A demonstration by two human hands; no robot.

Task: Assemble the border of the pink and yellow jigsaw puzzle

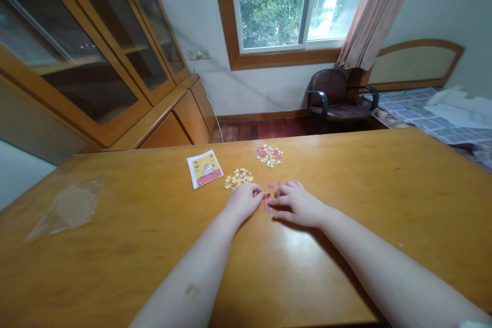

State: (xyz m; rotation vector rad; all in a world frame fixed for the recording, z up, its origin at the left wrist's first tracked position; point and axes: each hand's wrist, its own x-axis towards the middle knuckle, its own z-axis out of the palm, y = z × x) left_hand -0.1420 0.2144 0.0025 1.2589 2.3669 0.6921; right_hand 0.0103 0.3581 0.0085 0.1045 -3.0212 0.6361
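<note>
Both my hands rest on the wooden table [346, 184], meeting at a few small pink puzzle pieces [267, 203]. My left hand [246, 199] has its fingers curled and its fingertips pinch at one pink piece. My right hand [295, 201] lies with fingers bent, its tips pressing on the same little cluster. A pile of yellow puzzle pieces [239, 178] lies just beyond my left hand. A second pile of mixed pink and yellow pieces [269, 155] sits farther back. A small reference picture card [205, 168] lies to the left of the piles.
A crumpled clear plastic bag [69, 207] lies at the table's left. Glass-door wooden cabinets [88, 56] stand along the left wall. Beyond the table are a dark armchair [334, 95], a window [288, 2] with a curtain, and a bed [442, 113] at right.
</note>
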